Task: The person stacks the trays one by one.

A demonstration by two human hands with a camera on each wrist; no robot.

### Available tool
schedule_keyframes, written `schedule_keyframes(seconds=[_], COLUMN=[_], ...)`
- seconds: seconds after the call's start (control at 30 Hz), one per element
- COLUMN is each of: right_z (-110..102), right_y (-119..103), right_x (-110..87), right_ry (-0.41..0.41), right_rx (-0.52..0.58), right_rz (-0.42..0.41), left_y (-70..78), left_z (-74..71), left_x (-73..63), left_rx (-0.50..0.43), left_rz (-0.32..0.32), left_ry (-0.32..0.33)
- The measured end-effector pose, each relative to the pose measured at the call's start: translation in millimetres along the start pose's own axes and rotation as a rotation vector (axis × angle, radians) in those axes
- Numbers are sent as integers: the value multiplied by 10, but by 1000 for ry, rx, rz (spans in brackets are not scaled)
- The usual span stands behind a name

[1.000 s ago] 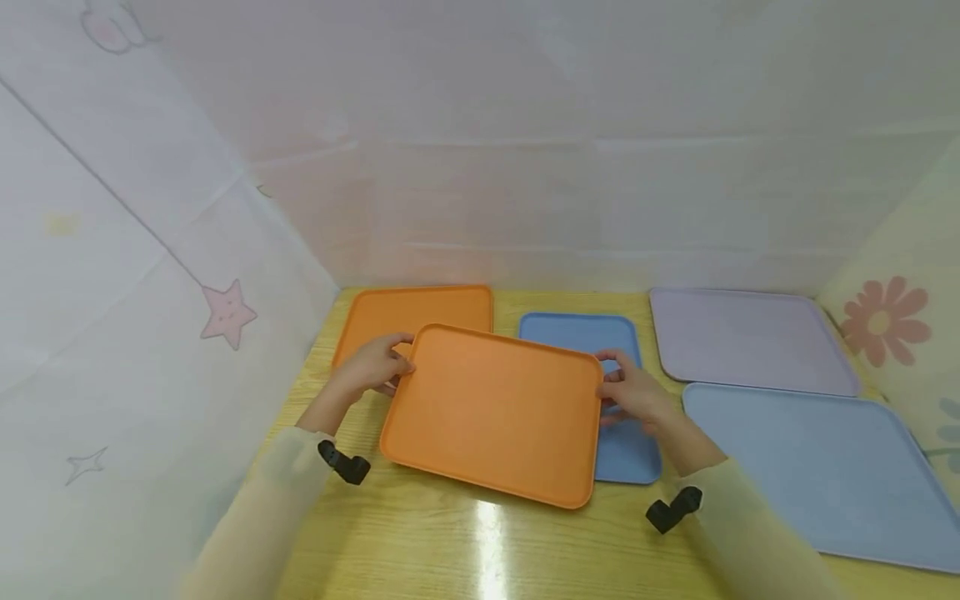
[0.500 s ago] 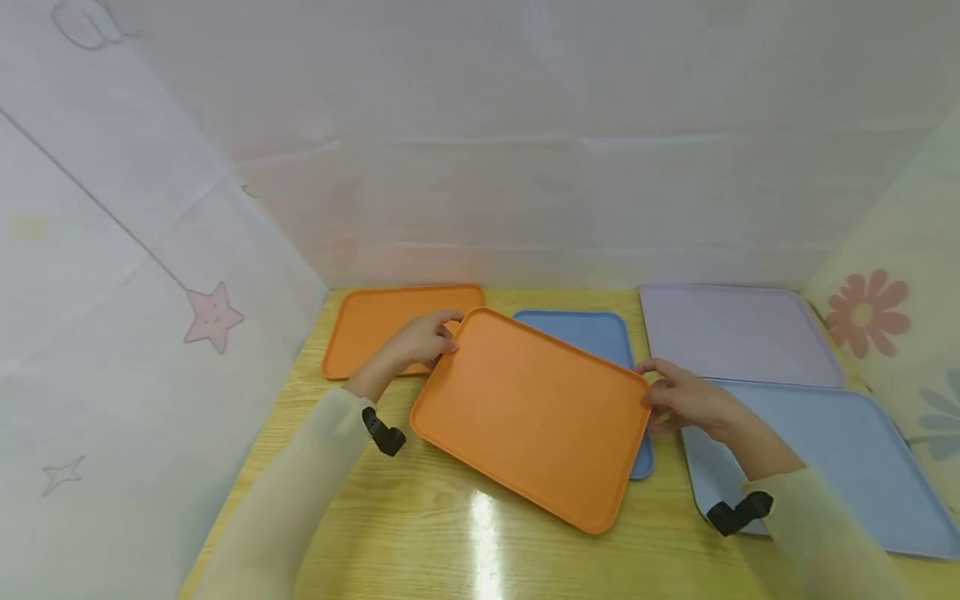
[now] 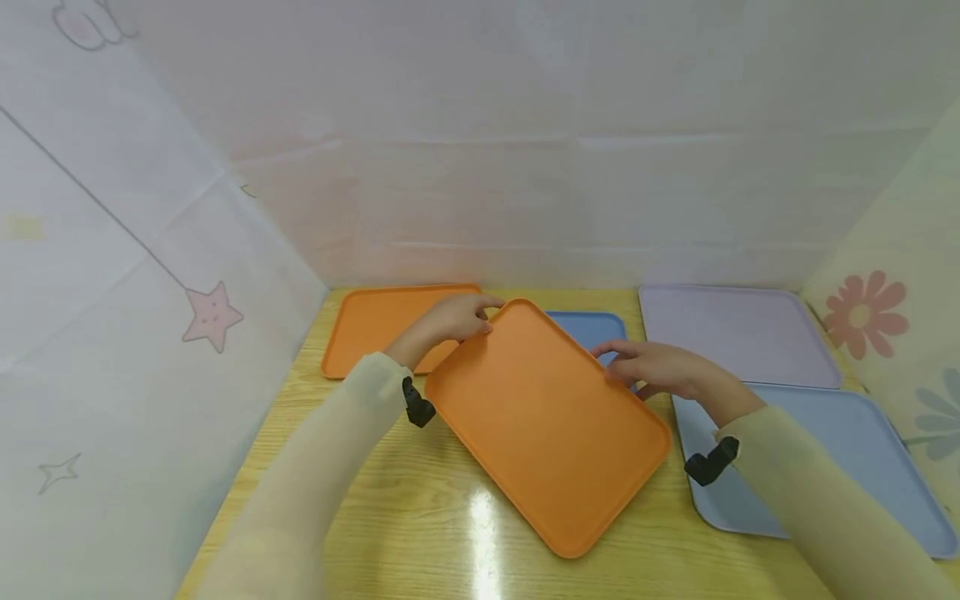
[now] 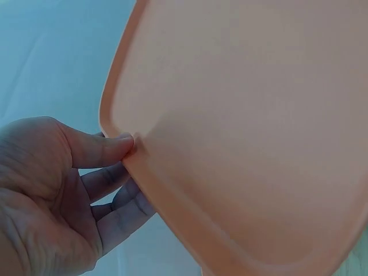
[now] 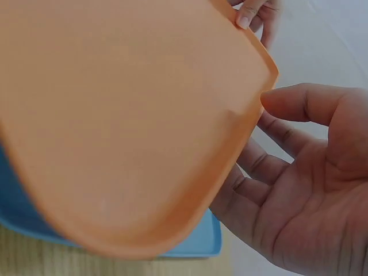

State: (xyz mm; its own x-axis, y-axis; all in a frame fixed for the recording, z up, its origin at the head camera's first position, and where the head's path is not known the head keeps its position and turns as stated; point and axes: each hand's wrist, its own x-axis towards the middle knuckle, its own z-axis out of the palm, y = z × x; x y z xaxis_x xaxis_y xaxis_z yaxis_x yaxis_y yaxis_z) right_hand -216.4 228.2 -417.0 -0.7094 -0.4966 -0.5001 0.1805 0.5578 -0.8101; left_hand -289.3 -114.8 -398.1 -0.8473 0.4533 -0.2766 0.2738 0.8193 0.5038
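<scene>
An orange rectangular tray [image 3: 547, 425] with a low rim is held at a slant over the wooden table, its corners pointing toward and away from the person. My left hand [image 3: 459, 317] pinches its rim near the far corner; in the left wrist view the thumb of that hand [image 4: 52, 184] lies on top and the fingers go underneath. My right hand [image 3: 660, 367] grips the far right edge. Seen from the right wrist, the thumb of this hand [image 5: 310, 172] presses the rim while its other fingers reach behind the tray [image 5: 126, 115].
Another orange tray [image 3: 375, 325] lies at the back left. A smaller blue tray [image 3: 588, 325] is partly covered by the held one. To the right lie a lilac tray [image 3: 735, 333] and a large light-blue tray [image 3: 840, 450]. White cloth walls [image 3: 480, 208] enclose the table [image 3: 360, 533].
The held orange tray has turned clockwise and shifted right. My left hand moved right and away with it, while the right hand went right, then back left along the edge from the corner.
</scene>
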Motion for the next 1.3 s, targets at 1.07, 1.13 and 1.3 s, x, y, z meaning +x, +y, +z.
schedule_keyframes(seconds=[1.07,1.13,1.3], right_z=[21,-11,-75], right_y=[145,213,354], right_x=[153,108,-41], right_ry=[196,214,242], right_rx=[117,168,279], right_rz=[-92,-81,-70], left_y=[235,194,-49], left_z=[-27,-34,113], left_x=[136,53,-141], left_rx=[-71,-113,-276], left_rz=[47,46,42], left_ry=[271,332,439])
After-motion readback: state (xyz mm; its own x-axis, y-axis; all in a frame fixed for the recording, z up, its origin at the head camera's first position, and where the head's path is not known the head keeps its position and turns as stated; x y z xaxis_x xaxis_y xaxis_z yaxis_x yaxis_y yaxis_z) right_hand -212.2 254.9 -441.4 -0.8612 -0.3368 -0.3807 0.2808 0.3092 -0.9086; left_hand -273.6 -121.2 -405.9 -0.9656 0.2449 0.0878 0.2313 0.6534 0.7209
